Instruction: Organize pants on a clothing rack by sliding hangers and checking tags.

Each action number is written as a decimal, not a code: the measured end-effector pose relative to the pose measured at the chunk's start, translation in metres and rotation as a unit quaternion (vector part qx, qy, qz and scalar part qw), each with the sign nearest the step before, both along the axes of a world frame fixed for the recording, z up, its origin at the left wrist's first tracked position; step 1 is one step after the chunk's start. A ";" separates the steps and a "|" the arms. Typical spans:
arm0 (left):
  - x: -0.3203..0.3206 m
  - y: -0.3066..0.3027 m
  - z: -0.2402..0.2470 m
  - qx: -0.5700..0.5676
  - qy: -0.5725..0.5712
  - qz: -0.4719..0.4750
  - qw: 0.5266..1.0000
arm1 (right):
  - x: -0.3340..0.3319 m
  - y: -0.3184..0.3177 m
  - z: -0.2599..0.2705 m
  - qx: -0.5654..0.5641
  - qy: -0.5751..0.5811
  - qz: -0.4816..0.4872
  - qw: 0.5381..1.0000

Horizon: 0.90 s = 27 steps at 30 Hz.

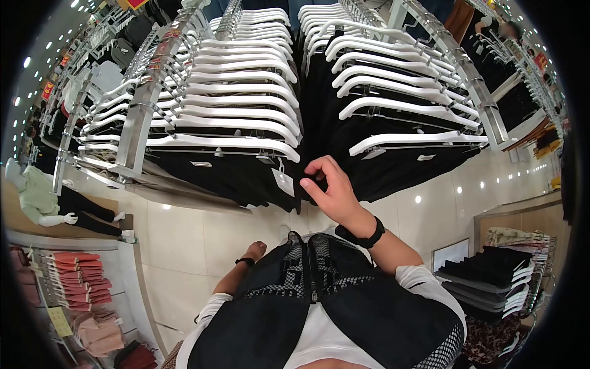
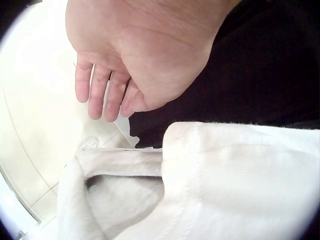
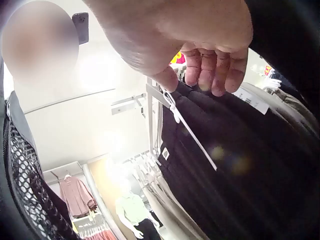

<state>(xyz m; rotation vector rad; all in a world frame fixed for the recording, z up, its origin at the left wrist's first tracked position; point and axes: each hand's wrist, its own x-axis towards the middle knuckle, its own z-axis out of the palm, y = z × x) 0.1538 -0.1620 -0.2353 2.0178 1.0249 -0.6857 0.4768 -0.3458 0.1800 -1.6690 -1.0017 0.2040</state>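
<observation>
My right hand [image 1: 337, 192] is raised at the front of a rack of black trousers [image 1: 215, 175] on white hangers [image 1: 227, 142]. Thumb and index finger are bent with a gap between them. A white paper tag [image 1: 283, 182] hangs from the nearest left-hand trousers, just left of the thumb. In the right wrist view, loosely bent fingers [image 3: 207, 72] overlap the black cloth, and a white string [image 3: 172, 106] shows right below the thumb tip. Down beside my body hangs the left hand [image 1: 254, 250]; its relaxed fingers [image 2: 100, 95] hold nothing.
Chrome rails [image 1: 144, 111] carry two rows of hangers. A mannequin [image 1: 37, 197] in a pale green top sits at the left. Folded pink and red clothes [image 1: 80, 277] hang lower left; dark trousers [image 1: 485, 267] hang lower right. Pale floor tiles [image 1: 184, 240] lie below.
</observation>
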 end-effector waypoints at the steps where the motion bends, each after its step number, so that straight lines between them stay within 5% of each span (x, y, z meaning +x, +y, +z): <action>1: 0.000 0.000 0.000 0.001 0.007 -0.004 1.000 | 0.000 0.001 0.000 -0.005 0.004 0.007 1.000; 27: -0.003 -0.008 0.023 -0.022 0.021 0.021 0.999 | -0.017 0.025 0.001 0.014 -0.077 -0.069 0.995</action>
